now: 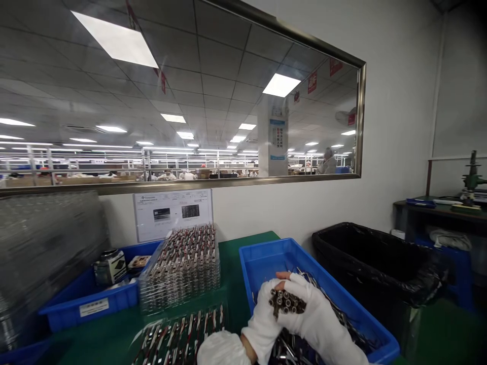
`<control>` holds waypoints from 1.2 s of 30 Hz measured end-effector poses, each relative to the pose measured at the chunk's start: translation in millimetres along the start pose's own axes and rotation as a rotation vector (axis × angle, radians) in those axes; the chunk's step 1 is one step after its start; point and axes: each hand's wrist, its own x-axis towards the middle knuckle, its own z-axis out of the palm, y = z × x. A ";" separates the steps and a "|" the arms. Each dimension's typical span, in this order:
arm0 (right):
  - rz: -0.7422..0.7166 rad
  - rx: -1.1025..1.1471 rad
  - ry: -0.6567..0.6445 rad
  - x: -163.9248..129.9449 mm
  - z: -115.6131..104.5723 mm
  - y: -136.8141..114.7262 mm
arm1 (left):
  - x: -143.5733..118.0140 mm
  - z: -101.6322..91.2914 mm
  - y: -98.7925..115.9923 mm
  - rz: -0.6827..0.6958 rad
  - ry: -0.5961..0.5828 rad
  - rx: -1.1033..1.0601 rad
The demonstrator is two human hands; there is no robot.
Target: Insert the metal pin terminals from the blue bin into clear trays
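Slim, round-ended silvery metal tubes (286,302), bundled lower centre-right in frame, sit clamped in the fingers of the white-gloved left hand (265,306) and right hand (307,299); a loosened grip could spill them into the blue plastic tray (262,259).

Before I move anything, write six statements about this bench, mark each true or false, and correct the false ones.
1. The left hand and the right hand clasp a bundle of metal parts. True.
2. Both hands are completely bare. False: white gloves cover most of each.
3. The blue bin under the hands contains loose parts. True.
4. A stack of clear trays stands left of that blue bin. True.
5. The top of that stack is empty. False: thin parts show there in rows.
6. Right of that blue bin stands another tray stack. False: a black-lined bin stands there.
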 end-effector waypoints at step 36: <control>0.108 0.043 -0.015 -1.6 4.4 4.0 | -7.7 2.1 -2.9 -0.072 0.091 -0.219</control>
